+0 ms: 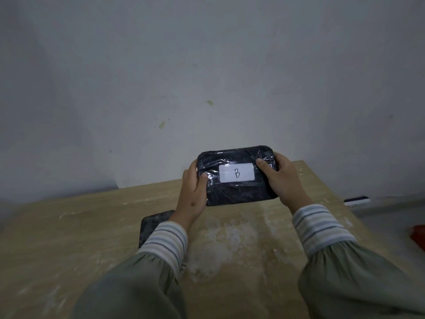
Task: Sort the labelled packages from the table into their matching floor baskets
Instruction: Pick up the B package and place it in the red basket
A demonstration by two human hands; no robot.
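Note:
A black plastic-wrapped package [236, 192] with a white label reading "B" is held up above the wooden table [69, 238], its label facing me. My left hand [192, 196] grips its left end, thumb on the front. My right hand [279, 180] grips its right end the same way. A second dark package [151, 224] lies flat on the table under my left forearm, partly hidden by the sleeve; no label shows on it. No basket is recognisable in view.
A pale wall rises right behind the table. To the right of the table lies grey floor with a red object [418, 238] at the frame edge and a white-and-dark strip [356, 200] by the wall's base.

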